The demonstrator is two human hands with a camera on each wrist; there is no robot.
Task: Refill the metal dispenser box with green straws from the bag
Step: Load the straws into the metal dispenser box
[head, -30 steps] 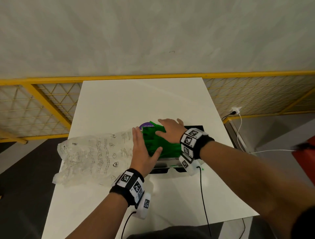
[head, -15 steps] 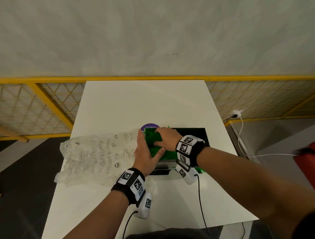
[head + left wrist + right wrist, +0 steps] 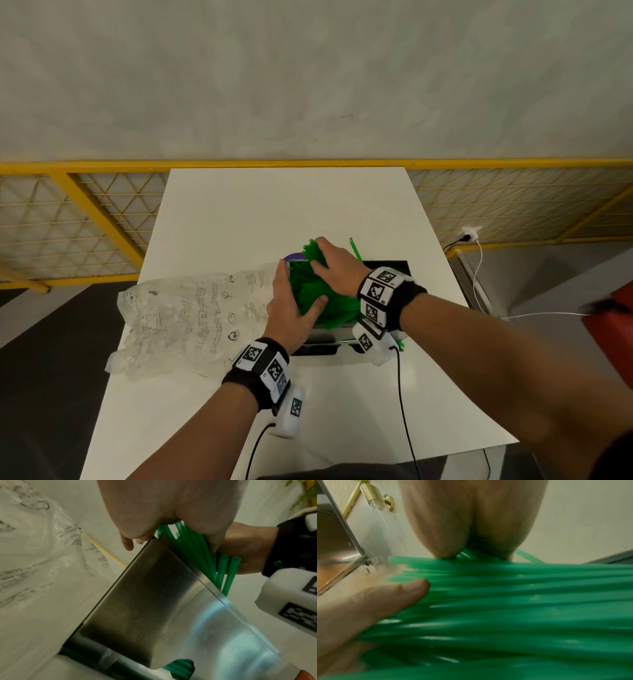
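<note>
Left hand (image 3: 291,308) stands edge-on against the left end of the straws (image 3: 317,298), fingers straight and together, thumb laid flat across the near side of the heap — a fence, not a grip. A second ago the pile lay low and flat under both palms; now its far end has fanned upward, with straw tips sticking out past the fingers and one lone straw poking up on the right. To the left of this hand the bag (image 3: 191,311) lies slack and crumpled on the surface (image 3: 281,212) (it looks emptied, though its far folds hide what may be left inside).

Under the heap sits the box (image 3: 154,608), its metal front showing in the left wrist view, with straw ends hanging over the right rim rather than inside.

Right hand (image 3: 337,270) has slid toward the far end of the pile and lies on top of it, fingers spread and only slightly bent, pressing down and holding nothing.

My reading — the load is over the box but not yet seated. The bundle has gone skew, so it needs squaring and pressing in before any straws spill off the right side.
</note>
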